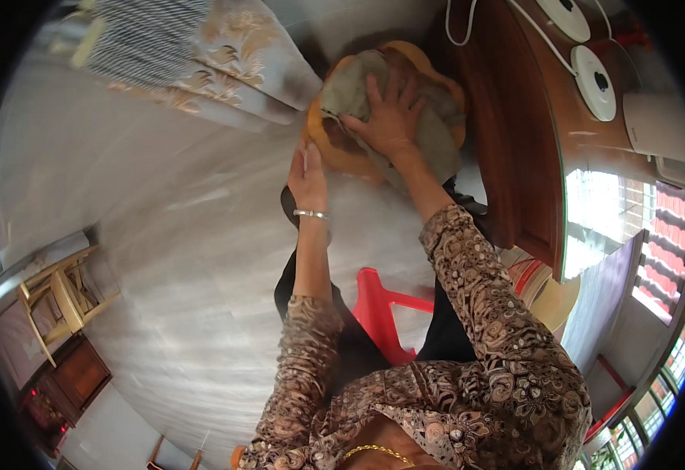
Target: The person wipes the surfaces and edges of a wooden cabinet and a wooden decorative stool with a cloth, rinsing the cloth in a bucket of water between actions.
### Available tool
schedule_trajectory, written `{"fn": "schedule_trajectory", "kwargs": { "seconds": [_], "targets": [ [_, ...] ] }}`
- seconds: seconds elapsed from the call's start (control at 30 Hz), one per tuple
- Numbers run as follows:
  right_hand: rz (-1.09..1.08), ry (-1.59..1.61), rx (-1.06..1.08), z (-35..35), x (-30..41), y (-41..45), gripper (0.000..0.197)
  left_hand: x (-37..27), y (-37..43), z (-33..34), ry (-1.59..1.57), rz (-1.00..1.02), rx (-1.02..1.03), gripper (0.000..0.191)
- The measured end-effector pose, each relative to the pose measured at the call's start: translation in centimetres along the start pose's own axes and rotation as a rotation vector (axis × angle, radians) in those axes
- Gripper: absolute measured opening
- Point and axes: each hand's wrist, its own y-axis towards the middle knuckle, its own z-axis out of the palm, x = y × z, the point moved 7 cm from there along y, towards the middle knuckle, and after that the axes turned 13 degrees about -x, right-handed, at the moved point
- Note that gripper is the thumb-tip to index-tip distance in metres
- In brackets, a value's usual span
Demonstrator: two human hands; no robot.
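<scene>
A wooden stool or small table with a scalloped, yellow-orange rim (pixel 315 126) stands in front of me, its middle a darker brown. Over much of its top lies a crumpled grey-green cloth (pixel 348 88). My right hand (pixel 392 114) presses flat on the cloth with its fingers spread. At the near left edge, my left hand (pixel 308 179) holds the rim, thumb and fingers pointing away from me; its fingertips are blurred and partly hidden. A silver bangle (pixel 311 214) circles the left wrist.
A dark wooden cabinet (pixel 518 135) stands close on the right, with white round lidded appliances (pixel 594 82) and cords on its top. A patterned cloth cover (pixel 248 53) hangs at upper left. Between my legs is a red plastic stool (pixel 372 299). A wooden chair (pixel 63 299) stands far left.
</scene>
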Motion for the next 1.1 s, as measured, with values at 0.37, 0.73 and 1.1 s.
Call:
{"fn": "schedule_trajectory", "kwargs": {
  "seconds": [0.37, 0.73, 1.1],
  "targets": [
    [-0.393, 0.026, -0.282, 3.1, -2.4, 9.8, 0.054, -2.6, -3.4, -2.0, 0.211, 0.191, 0.171, 0.045],
    [-0.117, 0.002, -0.268, -2.7, -8.1, -2.3, 0.053, -0.4, -2.8, -4.1, -0.001, 0.041, 0.066, 0.039],
    [-0.436, 0.018, -0.033, -0.3, 1.4, -5.8, 0.047, -3.8, -8.5, 2.9, 0.344, 0.648, 0.037, 0.039]
  ]
}}
